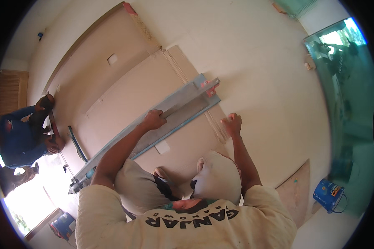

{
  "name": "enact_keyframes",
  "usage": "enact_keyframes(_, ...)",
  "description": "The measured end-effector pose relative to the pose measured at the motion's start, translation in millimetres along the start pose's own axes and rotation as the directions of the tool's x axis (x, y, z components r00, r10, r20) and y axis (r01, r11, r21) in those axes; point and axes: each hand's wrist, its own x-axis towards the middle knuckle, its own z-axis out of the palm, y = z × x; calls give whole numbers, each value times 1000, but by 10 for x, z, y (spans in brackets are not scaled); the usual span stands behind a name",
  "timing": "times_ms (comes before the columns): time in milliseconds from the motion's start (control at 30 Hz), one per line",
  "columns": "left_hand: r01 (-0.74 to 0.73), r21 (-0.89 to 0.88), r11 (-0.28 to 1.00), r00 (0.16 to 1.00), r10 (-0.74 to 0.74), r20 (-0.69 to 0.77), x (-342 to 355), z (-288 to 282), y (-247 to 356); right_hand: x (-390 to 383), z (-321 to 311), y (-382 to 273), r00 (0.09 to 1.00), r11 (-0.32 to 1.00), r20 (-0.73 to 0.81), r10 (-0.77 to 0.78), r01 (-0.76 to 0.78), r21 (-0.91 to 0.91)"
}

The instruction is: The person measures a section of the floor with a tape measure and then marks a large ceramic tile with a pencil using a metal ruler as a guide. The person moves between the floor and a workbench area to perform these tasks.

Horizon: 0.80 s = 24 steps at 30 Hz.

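From my end, the left forearm hides part of the long metal tool; right of that tool, a greenish pane runs off the rim (I can't tell if the right hand holds anything).

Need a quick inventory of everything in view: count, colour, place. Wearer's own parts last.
Long metal tool: 1, grey with blue edges, diagonal across cardboard
Bar: 1, grey, along the tool
Cardboard: brown, on floor, centre-left
Floor: cream, centre-right
Slim object: 1, dark green, left
Buckets: 2, blue, lower right and lower left
Reflective panel: 1, greenish, right
Co-worker: 1, dark blue top, left
Shirt: 1, cream, bottom
Left hand: 1, bare, on bar
Right hand: 1, bare, right of tool
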Motion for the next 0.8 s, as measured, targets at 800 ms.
enact_keyframes(800, 326, -540, 776, 887, -449, -109, -2593, -671, -436, -560, -1459, -1020, 897, 974, 440, 47, 56, -220)
